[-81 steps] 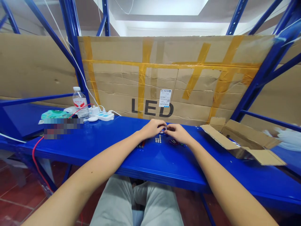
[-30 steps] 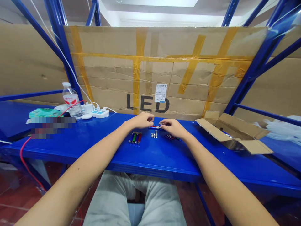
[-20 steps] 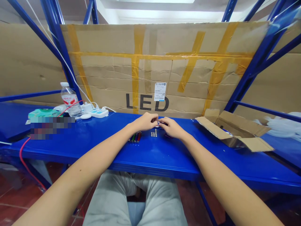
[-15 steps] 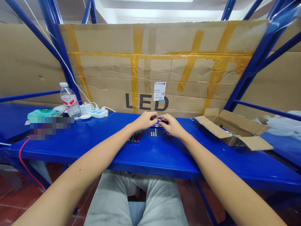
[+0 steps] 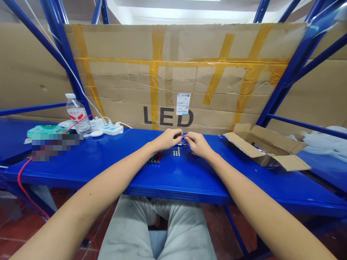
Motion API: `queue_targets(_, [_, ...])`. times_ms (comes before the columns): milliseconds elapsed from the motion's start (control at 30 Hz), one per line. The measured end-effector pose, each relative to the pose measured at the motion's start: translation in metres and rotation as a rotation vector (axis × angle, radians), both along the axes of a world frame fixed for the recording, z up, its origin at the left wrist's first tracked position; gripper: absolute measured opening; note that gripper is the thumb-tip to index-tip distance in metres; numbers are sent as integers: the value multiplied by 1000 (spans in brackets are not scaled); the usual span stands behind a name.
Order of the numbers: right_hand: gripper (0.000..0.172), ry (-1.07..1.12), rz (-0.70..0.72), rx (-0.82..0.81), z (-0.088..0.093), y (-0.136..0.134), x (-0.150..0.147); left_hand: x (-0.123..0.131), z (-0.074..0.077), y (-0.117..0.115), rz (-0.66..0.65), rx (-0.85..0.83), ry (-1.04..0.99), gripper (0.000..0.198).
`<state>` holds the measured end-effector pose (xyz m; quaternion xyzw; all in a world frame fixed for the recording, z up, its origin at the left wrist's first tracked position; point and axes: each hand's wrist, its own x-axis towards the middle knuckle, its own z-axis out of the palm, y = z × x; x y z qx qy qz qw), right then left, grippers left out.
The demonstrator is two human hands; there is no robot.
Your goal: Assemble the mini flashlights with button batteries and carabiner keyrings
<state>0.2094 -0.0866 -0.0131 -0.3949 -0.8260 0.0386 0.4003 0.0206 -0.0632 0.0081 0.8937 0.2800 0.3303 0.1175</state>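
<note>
My left hand (image 5: 168, 139) and my right hand (image 5: 197, 143) meet over the blue shelf (image 5: 108, 169), fingers pinched together on a small metal pen-like tube (image 5: 183, 141) held between them. Just below the hands stands a cluster of small silver button cells (image 5: 176, 152). A row of coloured tubes (image 5: 155, 157) lies to the left of the cells, by my left wrist. Another loose coloured tube (image 5: 193, 154) lies under my right hand.
An open cardboard box (image 5: 267, 151) sits at the right. A water bottle (image 5: 76, 113), a power strip (image 5: 108, 129) with a red wire and a green packet (image 5: 45, 130) are at the left. A taped cardboard sheet marked LED (image 5: 173, 79) stands behind.
A second ago the hands were apart with the tube stretched between them; they have since closed together around it. The view has drifted slightly.
</note>
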Motion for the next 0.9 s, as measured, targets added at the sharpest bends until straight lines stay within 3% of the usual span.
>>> queue_targets(100, [11, 69, 1, 8, -3, 3, -1, 1, 1, -1, -4, 41, 8, 15])
queue_targets(200, [15, 159, -18, 41, -4, 5, 0, 1, 2, -3, -2, 56, 18, 16])
queue_targets(367, [4, 191, 12, -5, -1, 4, 2, 1, 5, -6, 3, 57, 25, 16])
queue_targets(733, [27, 4, -7, -100, 3, 0, 2, 1, 3, -3, 1, 167, 89, 16])
queue_targets(867, [11, 104, 4, -102, -1, 3, 1, 0, 3, -2, -26, 168, 81, 16])
queue_targets(900, [14, 142, 4, -84, -2, 4, 1, 0, 4, -2, -26, 160, 72, 16])
